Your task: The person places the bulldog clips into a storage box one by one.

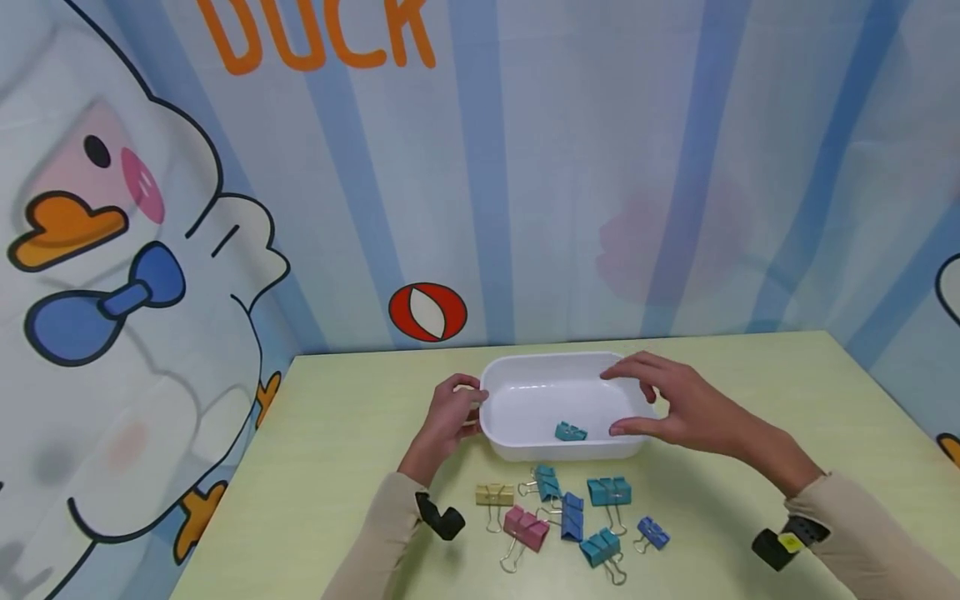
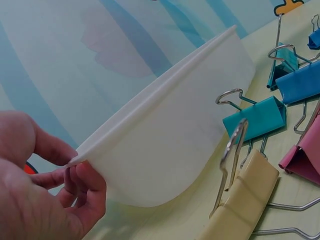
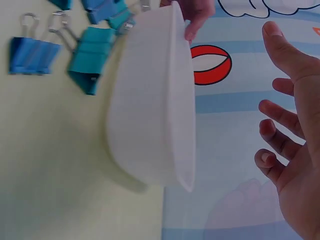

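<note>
A white plastic tray (image 1: pixel 555 451) stands on the table, with one teal binder clip (image 1: pixel 571 432) lying inside it near the front wall. My left hand (image 1: pixel 450 412) pinches the tray's left rim between thumb and fingers, as the left wrist view shows. Above the tray's right end hovers my right hand (image 1: pixel 675 404), its fingers spread and loosely bent. Nothing is between them, and in the right wrist view the hand (image 3: pixel 300 125) is apart from the tray wall.
In front of the tray lie several binder clips: a yellow one (image 1: pixel 495 495), a pink one (image 1: pixel 527 527), a blue one (image 1: pixel 572 517), a small blue one (image 1: pixel 653 532) and teal ones (image 1: pixel 609 491). A printed curtain (image 1: pixel 570 167) hangs behind the pale table (image 1: pixel 360 433).
</note>
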Demonstrator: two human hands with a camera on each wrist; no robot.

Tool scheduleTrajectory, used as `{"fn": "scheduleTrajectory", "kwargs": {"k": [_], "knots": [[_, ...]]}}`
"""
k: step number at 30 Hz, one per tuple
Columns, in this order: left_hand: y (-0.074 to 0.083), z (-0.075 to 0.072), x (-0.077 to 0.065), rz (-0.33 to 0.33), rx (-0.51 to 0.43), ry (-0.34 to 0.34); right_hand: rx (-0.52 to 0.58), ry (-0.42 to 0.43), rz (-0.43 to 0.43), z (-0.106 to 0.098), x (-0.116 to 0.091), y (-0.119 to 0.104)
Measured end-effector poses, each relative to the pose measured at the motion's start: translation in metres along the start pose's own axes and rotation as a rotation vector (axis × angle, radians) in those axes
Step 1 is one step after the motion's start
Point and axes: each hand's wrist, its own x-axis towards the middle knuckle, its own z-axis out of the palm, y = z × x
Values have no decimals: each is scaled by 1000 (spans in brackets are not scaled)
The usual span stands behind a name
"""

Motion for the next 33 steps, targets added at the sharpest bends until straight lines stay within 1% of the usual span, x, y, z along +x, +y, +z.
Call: {"fn": "scheduleTrajectory", "kwargs": {"k": [3,6,8,11,16,21,25,28,33], "knots": [[0,0,1,-7,-2,-4,32,33,-29,8,-20,2],[0,0,1,-13,-3,-9,73,45,-37,20,-40,5],[0,-1,1,-10,1,-7,103,28,-25,28,-50,7],[1,-1,0,-11,3,1,149,-38,19,39,-59,9],[2,-1,-1,-12,0,5,182,-167,98,47,-63,10],[2,-1,-1,-18,-4,-1,169,-231,138,49,-63,11],[3,-2,-1,-22,-1,5,142,-289,179,59,-65,16],[4,-2,-1,-26,5,6,113,-296,187,69,-66,19],[4,-2,-1,-29,15,2,78,-248,156,80,-69,21]]}}
